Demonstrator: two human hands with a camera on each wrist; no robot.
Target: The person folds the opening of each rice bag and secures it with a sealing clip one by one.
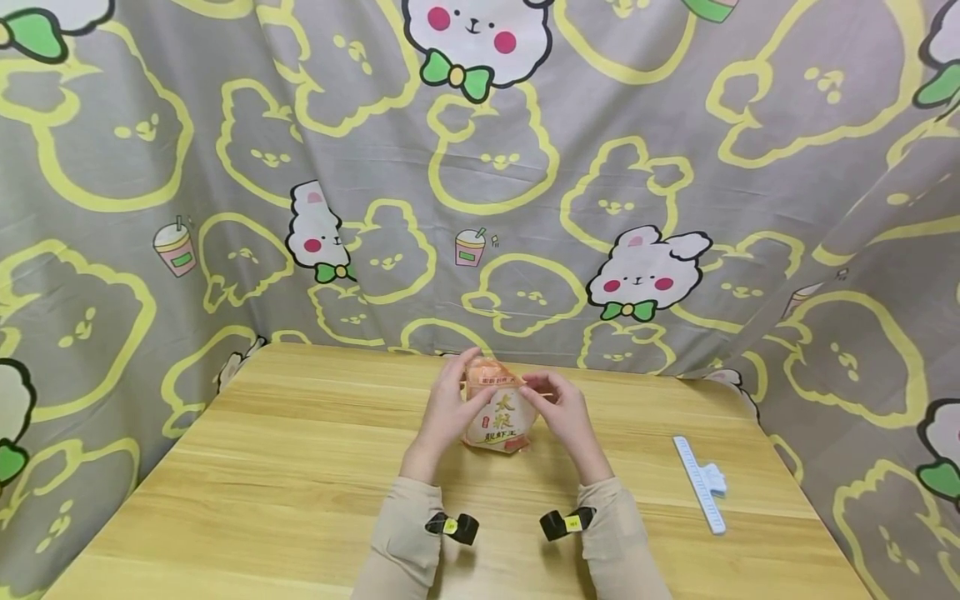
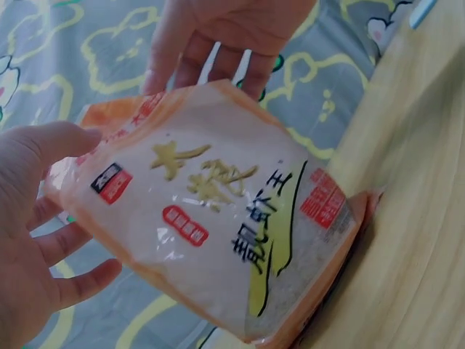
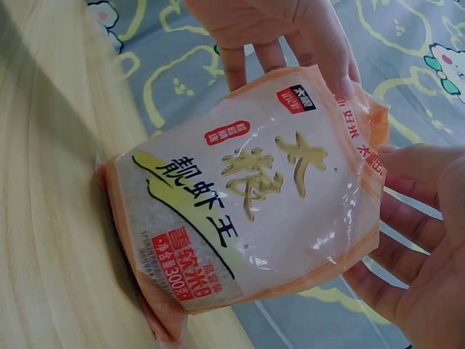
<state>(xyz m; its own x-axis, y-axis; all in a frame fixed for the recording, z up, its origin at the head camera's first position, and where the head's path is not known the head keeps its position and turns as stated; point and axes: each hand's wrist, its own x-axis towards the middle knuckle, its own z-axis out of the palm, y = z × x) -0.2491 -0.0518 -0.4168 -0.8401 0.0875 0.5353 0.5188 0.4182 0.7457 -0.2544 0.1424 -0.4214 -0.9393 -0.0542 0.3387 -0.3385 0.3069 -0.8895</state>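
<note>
Both hands, the left hand (image 1: 447, 408) and right hand (image 1: 558, 412), pinched the top of the pouch (image 1: 498, 417) standing at table (image 1: 300, 467) centre, clip (image 1: 701, 483) at 3 o'clock; uneven pulling risked tipping it.

Open table (image 1: 300, 467) all round — only the clip (image 1: 701, 483) lies right.

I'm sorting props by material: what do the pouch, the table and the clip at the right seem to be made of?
Pouch: glossy plastic film, judging by glare and creases; clear front shows white grains, orange printed edges. Table: pale wood or wood-look laminate, with grain lines and a smooth matt sheen; which one is unclear. Clip: likely moulded plastic, pale blue-white, ridged. Both hands hold the pouch's top.
</note>
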